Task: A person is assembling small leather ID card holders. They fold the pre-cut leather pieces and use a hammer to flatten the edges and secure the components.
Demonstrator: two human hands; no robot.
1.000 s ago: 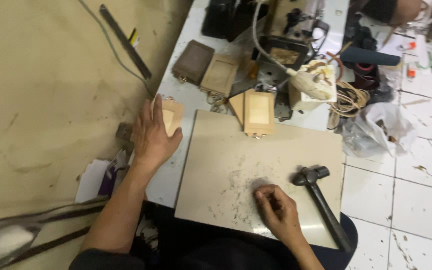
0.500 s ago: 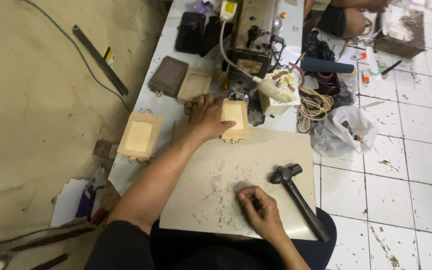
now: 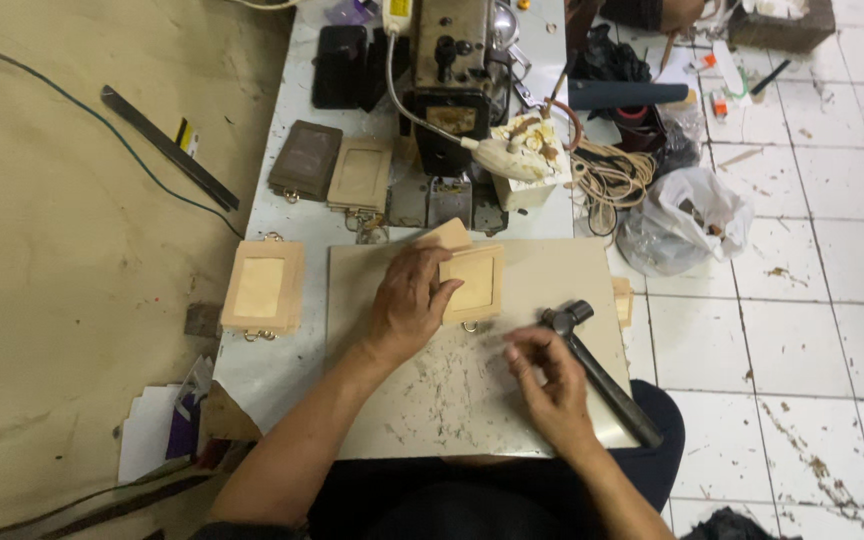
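Note:
My left hand (image 3: 409, 302) rests on a stack of tan leather card holders (image 3: 473, 283) lying on the beige work board (image 3: 472, 400), fingers gripping its left side. My right hand (image 3: 542, 380) hovers low over the board with fingers curled, just left of a black hammer (image 3: 597, 368) whose head lies near my fingertips. Whether the hand pinches something small cannot be told. Another stack of tan card holders (image 3: 262, 288) sits on the white table to the left of the board.
A sewing machine (image 3: 457, 75) stands at the back of the table, with a brown holder (image 3: 305, 160), a tan holder (image 3: 360, 175), coiled cord (image 3: 607, 175) and a plastic bag (image 3: 687, 215) nearby. A long dark ruler (image 3: 167, 148) lies on the beige sheet at left. Tiled floor at right.
My left hand went from the left stack to the stack near the board's far edge and pulled it toward me. My right hand shifted slightly toward the hammer.

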